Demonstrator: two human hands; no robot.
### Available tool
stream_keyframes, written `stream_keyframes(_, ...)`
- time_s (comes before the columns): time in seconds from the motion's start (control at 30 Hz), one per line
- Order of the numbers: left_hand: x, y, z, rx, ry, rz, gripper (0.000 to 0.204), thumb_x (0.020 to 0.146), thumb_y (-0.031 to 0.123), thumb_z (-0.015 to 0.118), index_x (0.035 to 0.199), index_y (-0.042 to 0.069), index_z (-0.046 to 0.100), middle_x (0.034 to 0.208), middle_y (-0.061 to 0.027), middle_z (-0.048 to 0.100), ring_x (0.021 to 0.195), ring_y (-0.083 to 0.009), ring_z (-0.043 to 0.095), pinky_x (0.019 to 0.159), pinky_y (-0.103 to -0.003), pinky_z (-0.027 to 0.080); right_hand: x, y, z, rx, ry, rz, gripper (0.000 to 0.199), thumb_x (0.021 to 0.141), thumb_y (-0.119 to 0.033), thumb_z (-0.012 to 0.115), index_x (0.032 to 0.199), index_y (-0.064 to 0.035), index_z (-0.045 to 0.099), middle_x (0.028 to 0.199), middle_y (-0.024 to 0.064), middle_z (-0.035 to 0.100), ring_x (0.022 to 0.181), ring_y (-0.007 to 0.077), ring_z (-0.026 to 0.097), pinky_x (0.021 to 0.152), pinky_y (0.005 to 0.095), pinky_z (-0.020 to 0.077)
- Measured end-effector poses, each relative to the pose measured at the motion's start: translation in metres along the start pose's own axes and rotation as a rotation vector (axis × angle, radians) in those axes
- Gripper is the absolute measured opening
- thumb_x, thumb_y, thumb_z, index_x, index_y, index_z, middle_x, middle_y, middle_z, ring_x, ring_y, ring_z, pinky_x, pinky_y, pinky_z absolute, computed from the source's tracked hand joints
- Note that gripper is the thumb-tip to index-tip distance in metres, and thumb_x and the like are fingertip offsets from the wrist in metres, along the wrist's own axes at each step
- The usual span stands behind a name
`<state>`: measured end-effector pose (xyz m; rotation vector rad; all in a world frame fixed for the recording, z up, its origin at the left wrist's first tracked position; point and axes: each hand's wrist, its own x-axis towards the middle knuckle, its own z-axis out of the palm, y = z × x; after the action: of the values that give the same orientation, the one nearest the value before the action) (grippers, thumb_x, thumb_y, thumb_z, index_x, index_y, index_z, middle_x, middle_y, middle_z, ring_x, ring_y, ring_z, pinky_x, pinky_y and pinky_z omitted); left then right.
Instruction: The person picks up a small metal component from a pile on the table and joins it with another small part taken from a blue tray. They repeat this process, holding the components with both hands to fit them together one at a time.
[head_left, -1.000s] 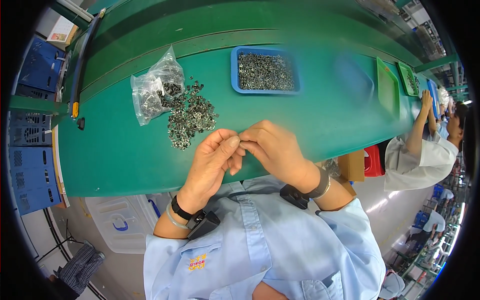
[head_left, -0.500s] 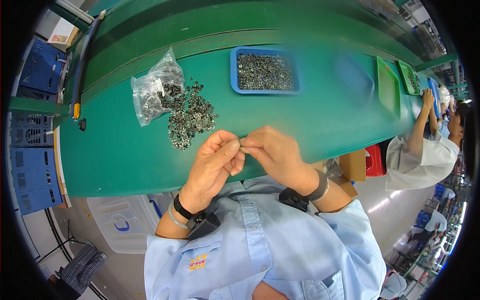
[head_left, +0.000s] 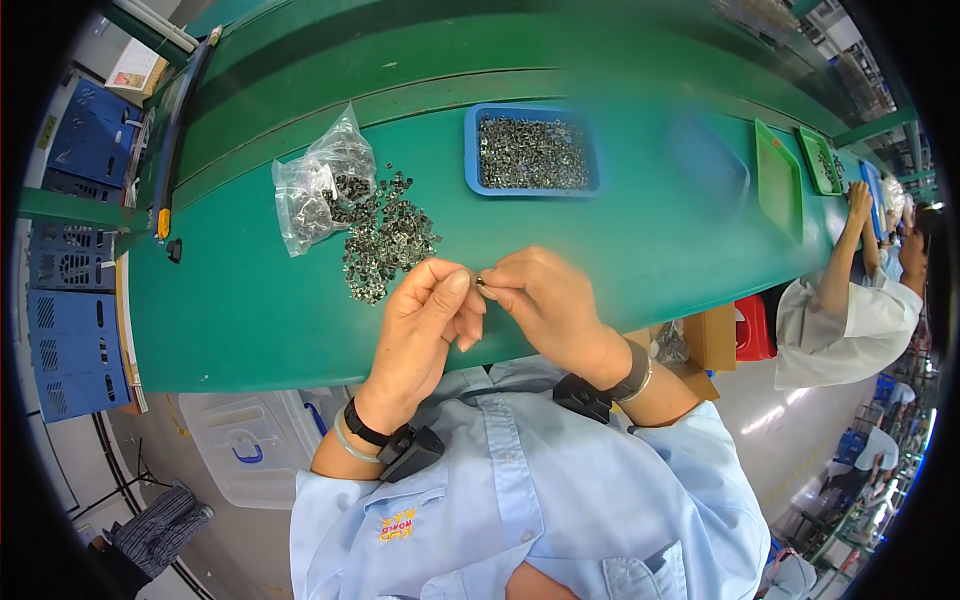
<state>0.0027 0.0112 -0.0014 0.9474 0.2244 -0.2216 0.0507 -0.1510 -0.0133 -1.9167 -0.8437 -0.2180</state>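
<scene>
Over the near part of the green table (head_left: 250, 320), my two hands meet at their fingertips. A tiny dark metal piece (head_left: 480, 282) shows between them, pinched by the thumb and forefinger of my right hand (head_left: 550, 305). My left hand (head_left: 420, 320) is closed in a pinch right beside it, its other fingers curled; what its fingertips hold is too small to make out. Just beyond my left hand lies a loose heap of small shiny metal pieces (head_left: 388, 240). It spreads from the mouth of a clear plastic bag (head_left: 318, 190) that has more pieces inside.
A blue tray (head_left: 535, 192) full of similar small pieces stands beyond my right hand. Green trays (head_left: 778, 180) lie farther right, near a co-worker in a pale top (head_left: 845, 325). Blue crates (head_left: 75, 340) are stacked at the left; a clear lidded box (head_left: 245, 450) sits below the table.
My fingertips have drawn slightly apart, and the tiny metal piece now shows between them. The whole view has shifted a little; the heap and trays lie as before.
</scene>
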Motion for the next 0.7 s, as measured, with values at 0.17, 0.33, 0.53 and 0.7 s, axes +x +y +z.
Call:
stream_keyframes(0.17,-0.0042,-0.0030,-0.0010,-0.305,-0.133,-0.089,0.012,0.095,0.017,0.053,0.097,0.005,0.054,0.075,-0.0045,0.060,0.056,-0.0115,0.052,0.048,-0.024,0.038,-0.0021,-0.0029,0.0006,0.287,0.037,0.048,0.012,0.080,-0.004,0.068,0.091,-0.0062,0.063,0.087,0.0069,0.065,0.078,0.0210,0.062,0.067,0.0313,0.0497)
stream_keyframes(0.33,-0.0048,-0.0061,-0.0031,-0.348,-0.154,-0.108,0.012,0.095,0.017,0.055,0.096,0.005,0.054,0.075,-0.0047,0.060,0.055,-0.0119,0.051,0.047,-0.025,0.036,-0.0013,-0.0054,-0.0008,0.304,0.016,0.060,0.009,0.081,-0.004,0.067,0.090,-0.0054,0.065,0.087,0.0076,0.065,0.080,0.0211,0.062,0.067,0.0311,0.0500)
stream_keyframes(0.53,-0.0057,-0.0033,-0.0044,-0.315,-0.155,-0.128,0.012,0.094,0.017,0.057,0.094,0.006,0.053,0.074,-0.0045,0.060,0.054,-0.0118,0.052,0.047,-0.025,0.036,0.0008,-0.0051,-0.0036,0.255,0.000,-0.013,0.013,0.077,-0.002,0.069,0.089,-0.0050,0.064,0.083,0.0070,0.064,0.076,0.0218,0.063,0.066,0.0319,0.0502)
stream_keyframes(0.7,-0.0064,-0.0014,-0.0049,-0.259,-0.161,-0.121,0.013,0.093,0.018,0.058,0.094,0.005,0.053,0.073,-0.0044,0.059,0.054,-0.0117,0.052,0.046,-0.024,0.035,0.0005,-0.0035,-0.0031,0.254,-0.021,-0.018,0.009,0.079,-0.003,0.068,0.087,-0.0047,0.065,0.084,0.0084,0.065,0.076,0.0215,0.062,0.064,0.0314,0.0504)
